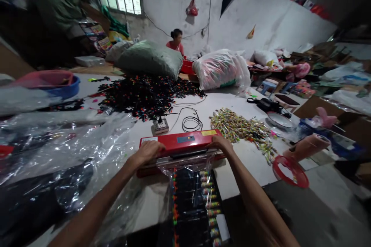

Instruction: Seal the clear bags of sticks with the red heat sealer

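Both of my hands are on a long red heat sealer (171, 141). My left hand (149, 151) grips the left end of its upper bar, and my right hand (220, 144) curls over the right end. In front of me, a clear plastic bag (191, 165) has its mouth at the sealer's front edge. Inside the bag lies a row of black pieces (188, 200) with orange and green tips, beside several small tubes with colourful labels (213, 212). A small light glows on the sealer's top panel.
Behind the sealer are a power socket (160, 125) and a coiled black cable (193, 123). A heap of black pieces (139, 96) lies at the back, with labelled tubes (240, 123) to the right. Clear plastic sheets (110, 142) spread leftward. Another person (175, 44) sits beyond large sacks (150, 60).
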{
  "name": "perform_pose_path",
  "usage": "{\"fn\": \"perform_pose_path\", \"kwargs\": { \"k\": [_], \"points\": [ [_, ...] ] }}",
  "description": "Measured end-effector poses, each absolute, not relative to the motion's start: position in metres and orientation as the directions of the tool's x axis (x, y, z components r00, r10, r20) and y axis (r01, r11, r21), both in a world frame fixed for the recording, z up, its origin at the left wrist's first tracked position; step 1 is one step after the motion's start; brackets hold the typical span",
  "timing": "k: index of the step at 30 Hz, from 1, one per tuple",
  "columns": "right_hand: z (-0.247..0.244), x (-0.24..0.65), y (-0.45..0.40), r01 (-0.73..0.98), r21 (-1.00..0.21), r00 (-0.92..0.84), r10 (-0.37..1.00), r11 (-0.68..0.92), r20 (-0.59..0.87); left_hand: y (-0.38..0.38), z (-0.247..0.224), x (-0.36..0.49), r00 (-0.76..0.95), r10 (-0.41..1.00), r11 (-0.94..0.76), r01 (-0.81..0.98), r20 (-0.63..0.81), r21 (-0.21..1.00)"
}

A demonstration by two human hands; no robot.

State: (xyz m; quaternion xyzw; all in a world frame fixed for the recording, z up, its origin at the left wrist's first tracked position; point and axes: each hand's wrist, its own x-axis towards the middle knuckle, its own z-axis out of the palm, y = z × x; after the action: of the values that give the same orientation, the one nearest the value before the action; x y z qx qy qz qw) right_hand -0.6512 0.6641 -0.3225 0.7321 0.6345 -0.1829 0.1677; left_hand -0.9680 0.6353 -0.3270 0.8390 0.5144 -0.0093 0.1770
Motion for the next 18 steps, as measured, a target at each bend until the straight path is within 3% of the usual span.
{"fn": "perform_pose_path", "kwargs": {
  "k": [5,10,13,18],
  "points": [
    [-0.338,-0.659,0.669,0.991,0.01,0.122,0.866,-0.134,-0.484,0.666,-0.335,-0.963,0.729,0.652,-0.637,0.676,-0.21,0.371],
    [-0.336,-0.662,0.661,0.993,0.022,0.112,0.89,-0.115,-0.442,0.663,-0.352,-0.972,0.771,0.625,-0.652,0.6,-0.12,0.464],
    [-0.325,-0.662,0.659,0.994,0.033,0.112,0.913,-0.108,-0.391,0.665,-0.356,-0.977,0.676,0.736,-0.532,0.61,-0.037,0.587],
    [-0.298,-0.661,0.668,0.996,0.053,0.086,0.939,-0.073,-0.334,0.672,-0.365,-0.971,0.284,0.958,-0.236,0.687,0.045,0.688]
  ]
}}
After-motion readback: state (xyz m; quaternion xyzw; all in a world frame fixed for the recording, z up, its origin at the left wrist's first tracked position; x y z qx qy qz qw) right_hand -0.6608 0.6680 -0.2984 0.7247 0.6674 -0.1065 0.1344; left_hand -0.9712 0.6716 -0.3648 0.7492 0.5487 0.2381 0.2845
